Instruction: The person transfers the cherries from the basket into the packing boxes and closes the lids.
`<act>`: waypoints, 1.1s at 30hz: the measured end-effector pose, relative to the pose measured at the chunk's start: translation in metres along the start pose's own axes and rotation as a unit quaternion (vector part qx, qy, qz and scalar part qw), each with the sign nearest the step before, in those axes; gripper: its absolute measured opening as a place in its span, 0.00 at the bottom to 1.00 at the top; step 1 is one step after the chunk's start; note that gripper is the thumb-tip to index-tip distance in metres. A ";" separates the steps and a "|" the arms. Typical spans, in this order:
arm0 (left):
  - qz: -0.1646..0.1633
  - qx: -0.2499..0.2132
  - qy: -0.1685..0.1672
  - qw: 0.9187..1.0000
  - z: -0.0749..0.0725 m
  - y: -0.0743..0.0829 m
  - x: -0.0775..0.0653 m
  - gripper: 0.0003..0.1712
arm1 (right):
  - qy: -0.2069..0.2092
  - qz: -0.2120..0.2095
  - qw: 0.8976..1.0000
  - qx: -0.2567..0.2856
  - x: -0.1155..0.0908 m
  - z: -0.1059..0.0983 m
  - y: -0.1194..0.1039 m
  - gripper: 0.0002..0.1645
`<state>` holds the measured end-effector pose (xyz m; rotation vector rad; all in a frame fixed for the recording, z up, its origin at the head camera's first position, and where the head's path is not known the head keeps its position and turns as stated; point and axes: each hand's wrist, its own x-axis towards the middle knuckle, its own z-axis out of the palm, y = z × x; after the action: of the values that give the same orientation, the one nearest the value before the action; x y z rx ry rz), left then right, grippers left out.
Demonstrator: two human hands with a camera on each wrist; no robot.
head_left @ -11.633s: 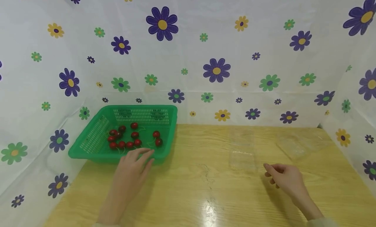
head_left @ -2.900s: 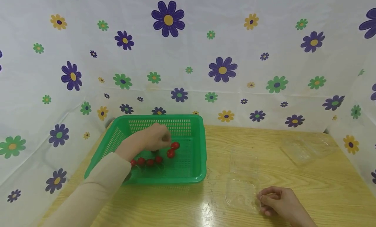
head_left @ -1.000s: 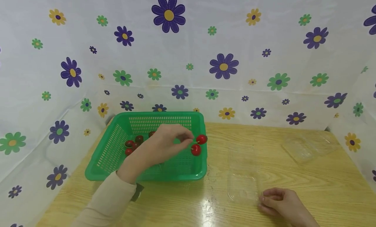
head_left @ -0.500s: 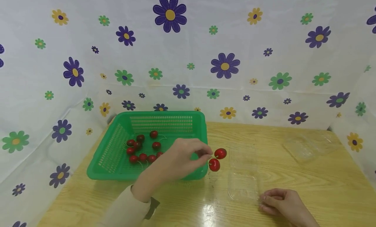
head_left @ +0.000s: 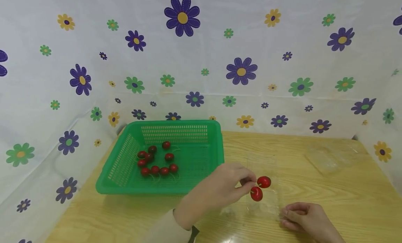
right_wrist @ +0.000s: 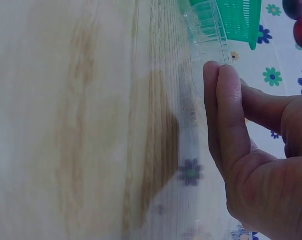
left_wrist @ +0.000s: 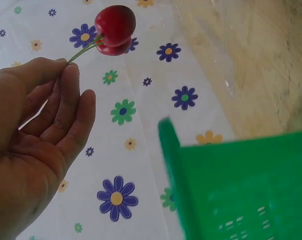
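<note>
My left hand (head_left: 220,189) pinches the thin green stems of a pair of red cherries (head_left: 264,182) between thumb and fingertips. In the head view the cherries overlap the clear plastic clamshell container (head_left: 262,210), which lies open on the table. The left wrist view shows the joined stems in the fingertips (left_wrist: 71,67), with one cherry (left_wrist: 116,25) partly covering the other. My right hand (head_left: 309,218) holds the near right edge of the container by thumb and fingers. In the right wrist view the clear container wall (right_wrist: 208,37) meets those fingertips.
A green plastic basket (head_left: 201,122) stands on the left, with several cherries (head_left: 155,170) grouped in its left half. Another clear clamshell (head_left: 333,159) lies open at the back right of the wooden table (head_left: 339,197). A flowered white sheet (head_left: 207,51) hangs behind.
The left hand took the cherry pair from the basket and carried it right, over the container. Since the oldest frame, basket and container have shifted nearer, and the right hand has taken the container's edge.
</note>
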<state>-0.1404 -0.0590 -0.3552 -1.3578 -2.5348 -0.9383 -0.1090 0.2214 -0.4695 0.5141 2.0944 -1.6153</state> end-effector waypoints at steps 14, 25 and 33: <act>-0.033 0.049 -0.037 0.998 0.051 -0.006 0.004 0.07 | 0.002 0.007 1.000 -0.007 -0.002 0.001 -0.003 0.18; -0.077 0.033 -0.081 0.993 0.075 -0.011 0.010 0.06 | -0.009 0.009 1.000 0.005 -0.001 0.000 -0.004 0.16; -0.085 0.087 -0.085 0.989 0.085 -0.017 0.007 0.05 | -0.006 0.007 1.000 0.005 0.001 0.001 -0.003 0.17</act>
<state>-0.1423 -0.0122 -0.4286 -1.2346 -2.8204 -0.6290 -0.1112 0.2201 -0.4674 0.5199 2.0699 -1.6167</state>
